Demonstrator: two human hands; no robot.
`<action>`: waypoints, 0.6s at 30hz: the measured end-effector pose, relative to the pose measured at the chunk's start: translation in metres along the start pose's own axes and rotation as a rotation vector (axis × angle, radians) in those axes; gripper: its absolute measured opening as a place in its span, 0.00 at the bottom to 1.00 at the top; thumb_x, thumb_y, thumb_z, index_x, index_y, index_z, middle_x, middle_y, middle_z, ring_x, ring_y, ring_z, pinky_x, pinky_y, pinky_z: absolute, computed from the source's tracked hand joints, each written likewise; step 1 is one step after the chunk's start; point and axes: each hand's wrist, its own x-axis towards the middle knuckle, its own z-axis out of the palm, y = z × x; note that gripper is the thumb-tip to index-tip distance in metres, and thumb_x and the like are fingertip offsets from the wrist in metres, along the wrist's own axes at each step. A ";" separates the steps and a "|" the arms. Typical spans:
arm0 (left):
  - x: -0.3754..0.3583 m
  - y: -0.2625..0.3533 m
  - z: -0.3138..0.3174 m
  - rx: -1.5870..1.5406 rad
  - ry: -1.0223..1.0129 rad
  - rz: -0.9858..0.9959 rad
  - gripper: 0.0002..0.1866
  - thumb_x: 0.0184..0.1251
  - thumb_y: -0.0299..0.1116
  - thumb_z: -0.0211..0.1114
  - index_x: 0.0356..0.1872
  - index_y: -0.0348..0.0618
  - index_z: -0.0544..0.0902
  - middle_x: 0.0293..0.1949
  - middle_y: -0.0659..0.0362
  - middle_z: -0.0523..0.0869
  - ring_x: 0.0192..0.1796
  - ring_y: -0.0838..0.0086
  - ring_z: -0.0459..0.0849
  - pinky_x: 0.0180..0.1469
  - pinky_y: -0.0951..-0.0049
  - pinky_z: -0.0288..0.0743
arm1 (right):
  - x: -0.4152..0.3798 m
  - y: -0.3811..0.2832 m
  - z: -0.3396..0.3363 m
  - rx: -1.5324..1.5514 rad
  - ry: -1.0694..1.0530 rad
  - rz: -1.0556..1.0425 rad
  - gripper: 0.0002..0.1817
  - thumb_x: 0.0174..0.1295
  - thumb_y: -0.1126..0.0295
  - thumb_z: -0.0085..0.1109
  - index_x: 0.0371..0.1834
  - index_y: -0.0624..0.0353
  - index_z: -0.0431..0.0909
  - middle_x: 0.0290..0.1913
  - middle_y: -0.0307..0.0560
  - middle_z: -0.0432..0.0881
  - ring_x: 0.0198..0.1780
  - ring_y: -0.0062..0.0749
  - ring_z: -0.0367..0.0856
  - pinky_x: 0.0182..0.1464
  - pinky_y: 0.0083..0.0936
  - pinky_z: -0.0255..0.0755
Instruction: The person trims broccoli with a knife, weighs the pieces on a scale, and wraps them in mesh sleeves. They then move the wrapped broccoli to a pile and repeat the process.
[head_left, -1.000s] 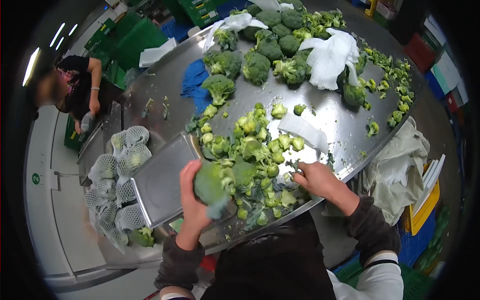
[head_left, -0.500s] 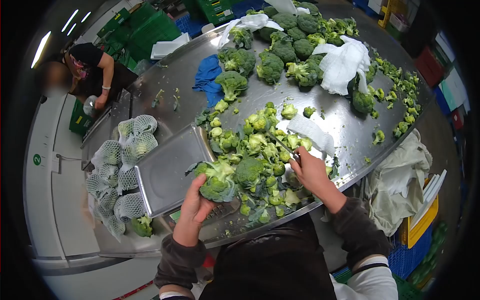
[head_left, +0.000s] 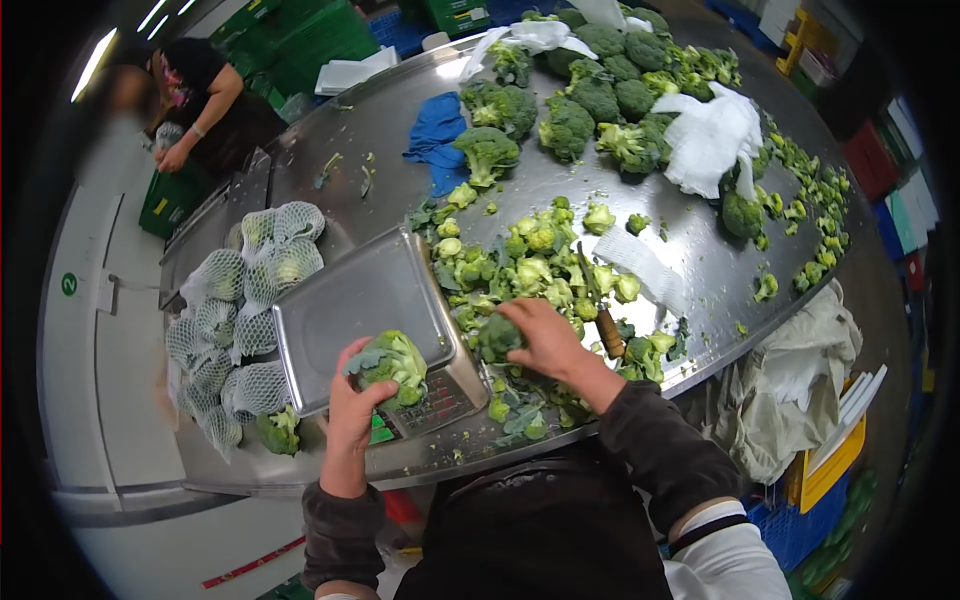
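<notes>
Steel table [head_left: 390, 120] bears scale [head_left: 360, 300], probably sited for easy reach. Left hand [head_left: 352, 400] grips broccoli head [head_left: 398, 360] at scale's near edge; right hand [head_left: 553, 345] curls round second head [head_left: 497, 338]. Knife [head_left: 608, 330] lies on cut pieces [head_left: 540, 275], presumably leaving right hand free.

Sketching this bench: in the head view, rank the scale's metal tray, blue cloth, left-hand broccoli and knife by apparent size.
Largest: metal tray
Next: blue cloth and left-hand broccoli, too alike to rank
Smallest: knife
</notes>
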 end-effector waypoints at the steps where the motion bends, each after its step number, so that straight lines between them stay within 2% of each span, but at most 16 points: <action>1: -0.004 -0.002 -0.006 0.001 0.020 -0.004 0.35 0.41 0.19 0.66 0.59 0.37 0.67 0.50 0.56 0.77 0.53 0.70 0.76 0.57 0.71 0.69 | 0.000 0.002 -0.003 0.067 0.101 0.039 0.37 0.44 0.61 0.68 0.60 0.55 0.66 0.56 0.56 0.71 0.59 0.51 0.69 0.60 0.37 0.65; 2: -0.008 -0.001 -0.014 -0.011 0.039 -0.001 0.35 0.41 0.19 0.66 0.59 0.37 0.67 0.50 0.56 0.77 0.53 0.70 0.76 0.57 0.71 0.69 | -0.001 0.005 -0.006 0.165 0.193 0.080 0.35 0.45 0.62 0.66 0.60 0.58 0.67 0.56 0.57 0.72 0.58 0.50 0.70 0.61 0.37 0.64; 4: -0.012 0.001 -0.031 0.040 0.044 0.009 0.36 0.40 0.19 0.66 0.59 0.37 0.67 0.50 0.56 0.77 0.53 0.71 0.76 0.58 0.72 0.69 | 0.000 -0.020 -0.034 0.425 0.195 0.213 0.34 0.47 0.61 0.64 0.60 0.59 0.67 0.57 0.58 0.73 0.58 0.47 0.72 0.61 0.35 0.64; 5: -0.012 -0.001 -0.039 0.049 0.055 0.020 0.36 0.40 0.21 0.68 0.58 0.37 0.69 0.52 0.55 0.75 0.54 0.70 0.75 0.58 0.71 0.68 | 0.005 -0.024 -0.033 0.419 0.249 0.121 0.34 0.49 0.62 0.64 0.62 0.59 0.66 0.55 0.55 0.75 0.57 0.40 0.74 0.60 0.31 0.65; 6: -0.010 -0.005 -0.046 0.044 0.074 0.023 0.36 0.40 0.21 0.68 0.58 0.37 0.69 0.52 0.55 0.75 0.54 0.70 0.75 0.58 0.71 0.68 | 0.012 -0.036 -0.032 0.420 0.234 0.107 0.34 0.49 0.62 0.64 0.62 0.59 0.66 0.55 0.55 0.75 0.57 0.40 0.74 0.60 0.31 0.65; 8: -0.003 -0.007 -0.060 0.383 0.095 0.155 0.36 0.40 0.24 0.70 0.57 0.37 0.70 0.54 0.54 0.74 0.55 0.68 0.75 0.59 0.71 0.67 | 0.029 -0.074 -0.024 0.784 0.206 0.047 0.34 0.51 0.64 0.64 0.63 0.60 0.63 0.54 0.51 0.75 0.55 0.35 0.74 0.59 0.30 0.64; 9: 0.000 0.004 -0.058 0.619 0.124 0.269 0.36 0.39 0.25 0.71 0.57 0.37 0.71 0.55 0.52 0.74 0.57 0.64 0.74 0.61 0.70 0.65 | 0.040 -0.088 -0.013 0.956 0.161 0.019 0.34 0.53 0.66 0.63 0.64 0.60 0.61 0.56 0.49 0.72 0.58 0.30 0.69 0.61 0.27 0.62; 10: 0.006 0.005 -0.064 0.623 0.137 0.265 0.36 0.39 0.25 0.71 0.57 0.37 0.71 0.55 0.52 0.74 0.57 0.64 0.74 0.61 0.70 0.65 | 0.049 -0.100 0.000 0.962 0.149 0.014 0.34 0.53 0.66 0.63 0.64 0.60 0.61 0.56 0.49 0.72 0.58 0.30 0.69 0.61 0.27 0.62; 12: 0.022 -0.003 -0.078 0.705 0.129 0.394 0.37 0.39 0.26 0.71 0.58 0.37 0.70 0.56 0.50 0.73 0.60 0.61 0.72 0.62 0.69 0.64 | 0.070 -0.114 0.023 0.908 0.154 -0.138 0.36 0.53 0.65 0.64 0.66 0.58 0.59 0.61 0.53 0.67 0.64 0.36 0.64 0.65 0.31 0.56; 13: 0.030 -0.007 -0.085 0.673 0.103 0.371 0.38 0.40 0.28 0.72 0.59 0.38 0.69 0.59 0.48 0.71 0.62 0.58 0.70 0.63 0.66 0.63 | 0.080 -0.110 0.034 0.348 0.246 -0.262 0.40 0.51 0.62 0.66 0.67 0.58 0.57 0.64 0.55 0.64 0.68 0.45 0.59 0.70 0.38 0.48; 14: 0.033 -0.011 -0.092 0.670 0.115 0.372 0.38 0.40 0.28 0.72 0.59 0.38 0.69 0.59 0.48 0.71 0.62 0.58 0.70 0.63 0.66 0.63 | 0.085 -0.104 0.044 0.346 0.238 -0.271 0.40 0.51 0.62 0.66 0.67 0.58 0.57 0.64 0.55 0.64 0.68 0.45 0.59 0.70 0.38 0.48; 16: 0.038 -0.012 -0.102 0.791 0.076 0.425 0.39 0.41 0.29 0.72 0.61 0.40 0.67 0.60 0.48 0.70 0.63 0.58 0.69 0.65 0.65 0.62 | 0.088 -0.098 0.051 0.016 0.089 -0.222 0.46 0.47 0.59 0.68 0.68 0.59 0.54 0.65 0.60 0.62 0.71 0.52 0.51 0.72 0.44 0.43; 18: 0.036 -0.012 -0.106 0.742 0.049 0.401 0.41 0.42 0.30 0.72 0.63 0.40 0.65 0.61 0.47 0.69 0.65 0.57 0.67 0.66 0.65 0.59 | 0.079 -0.099 0.049 0.025 0.065 -0.234 0.48 0.45 0.58 0.70 0.68 0.60 0.53 0.65 0.60 0.62 0.70 0.52 0.52 0.72 0.45 0.43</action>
